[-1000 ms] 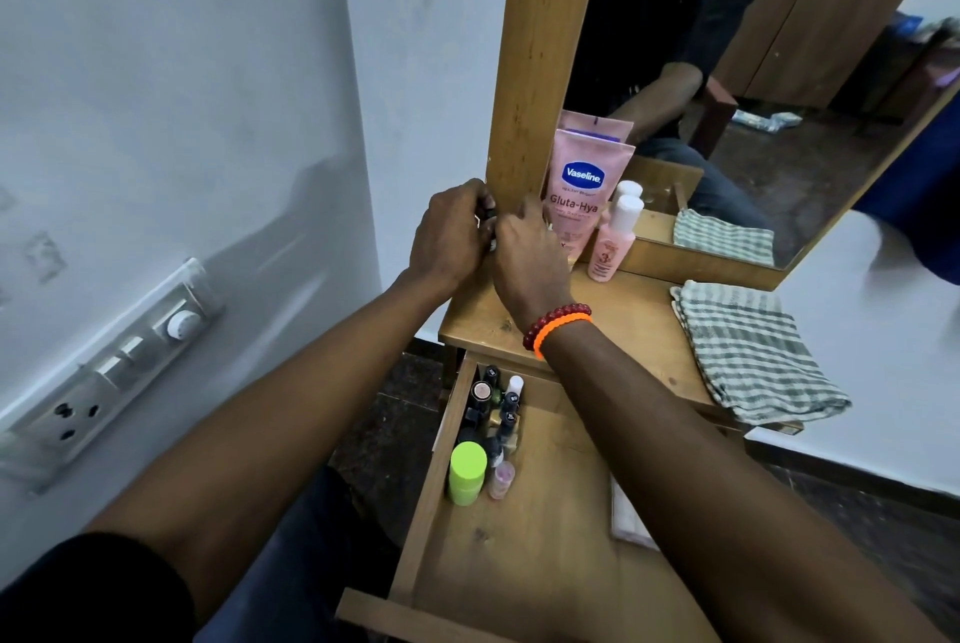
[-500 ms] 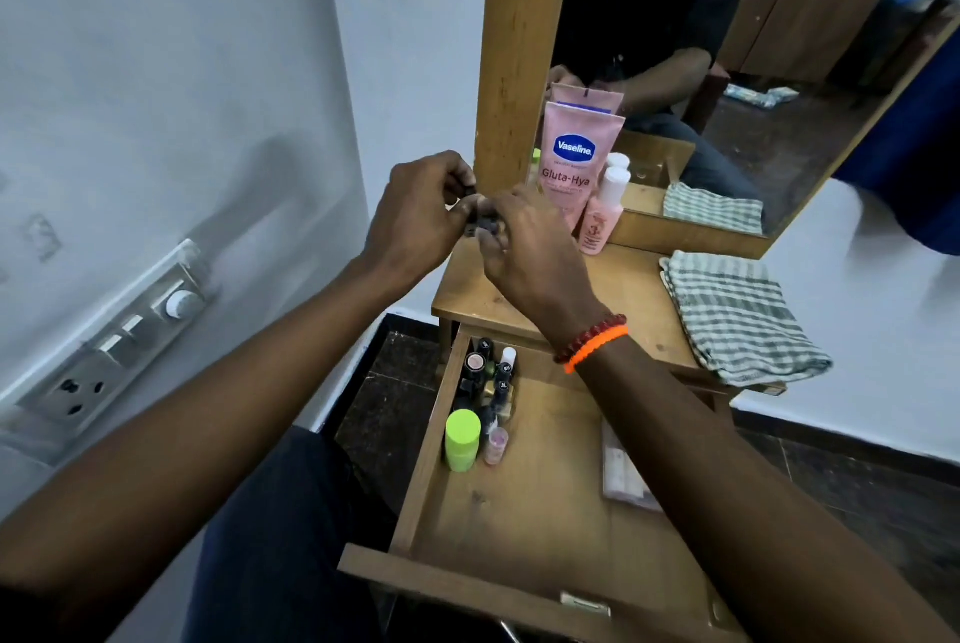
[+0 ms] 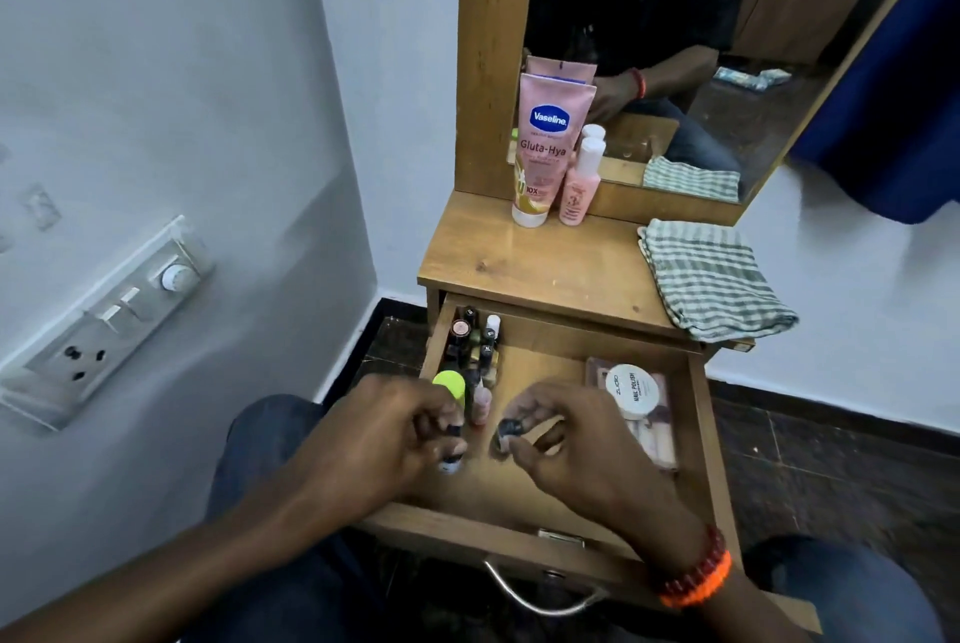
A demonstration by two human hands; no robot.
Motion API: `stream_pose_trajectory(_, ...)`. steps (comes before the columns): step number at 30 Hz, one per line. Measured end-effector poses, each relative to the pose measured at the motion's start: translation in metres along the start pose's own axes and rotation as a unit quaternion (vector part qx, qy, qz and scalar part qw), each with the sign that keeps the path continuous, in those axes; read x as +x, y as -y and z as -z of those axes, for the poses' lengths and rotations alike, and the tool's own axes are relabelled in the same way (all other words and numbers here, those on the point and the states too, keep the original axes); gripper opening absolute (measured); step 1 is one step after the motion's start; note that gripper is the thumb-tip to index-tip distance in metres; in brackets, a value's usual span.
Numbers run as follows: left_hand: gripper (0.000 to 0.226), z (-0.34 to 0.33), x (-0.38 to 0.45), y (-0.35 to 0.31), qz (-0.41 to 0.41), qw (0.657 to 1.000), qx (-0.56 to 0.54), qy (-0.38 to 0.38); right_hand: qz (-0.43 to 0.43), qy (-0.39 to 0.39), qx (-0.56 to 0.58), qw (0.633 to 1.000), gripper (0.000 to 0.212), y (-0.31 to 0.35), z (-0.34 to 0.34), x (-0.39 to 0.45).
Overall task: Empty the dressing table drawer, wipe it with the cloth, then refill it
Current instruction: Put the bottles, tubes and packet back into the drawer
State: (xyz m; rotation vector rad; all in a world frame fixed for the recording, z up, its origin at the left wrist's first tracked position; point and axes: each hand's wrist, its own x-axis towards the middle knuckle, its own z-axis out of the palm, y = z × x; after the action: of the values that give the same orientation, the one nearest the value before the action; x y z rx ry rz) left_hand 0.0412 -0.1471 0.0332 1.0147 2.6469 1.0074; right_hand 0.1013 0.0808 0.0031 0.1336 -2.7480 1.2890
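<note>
We are over the open wooden drawer (image 3: 545,439) of the dressing table, which sits pulled out toward us with its steel bail handle (image 3: 540,595) at six o'clock. Our left hand (image 3: 384,439) has its fingers curled round a small dark bottle (image 3: 451,450); our right hand (image 3: 566,439) pinches a small dark round piece (image 3: 510,428) between thumb and fingertips, perhaps a cap, though it is too blurred to be sure.

We judge this to be the emptying step, barely begun. Only the pink Vaseline lotion tube (image 3: 545,143) and the small pink bottle with a white cap (image 3: 582,185) stand on the tabletop at twelve o'clock, while the drawer holds most of its load: a cluster of little cosmetic bottles (image 3: 475,341) in its eleven o'clock corner, a lime-green capped container (image 3: 450,385) beside our left hand, a white round nail-polish-remover tub (image 3: 631,390) on a flat pinkish palette (image 3: 649,434) at two o'clock. The green-and-white checked cloth (image 3: 714,278) lies folded on the tabletop at one o'clock, untouched.

The next move, in our view, calls for lifting what we hold up to the tabletop, or gathering more first.

The drawer's long axis seems to run from twelve to six o'clock, front panel toward us. The bottle in our left hand points roughly from six to twelve, neck away from us.
</note>
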Motion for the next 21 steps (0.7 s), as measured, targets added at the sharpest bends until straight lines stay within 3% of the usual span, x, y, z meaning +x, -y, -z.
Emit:
stream_pose_trajectory(8, 0.017, -0.017, 0.0, 0.016, 0.061, 0.994, 0.093, -0.011, -0.016, 0.026, -0.019, 0.999, 0.012, 0.002, -0.033, 0.011)
stream_pose_trajectory(21, 0.012, -0.027, 0.013, 0.024, 0.093, 0.989, 0.113, 0.008, -0.038, 0.049, -0.06, 0.996, 0.011, 0.003, -0.042, 0.015)
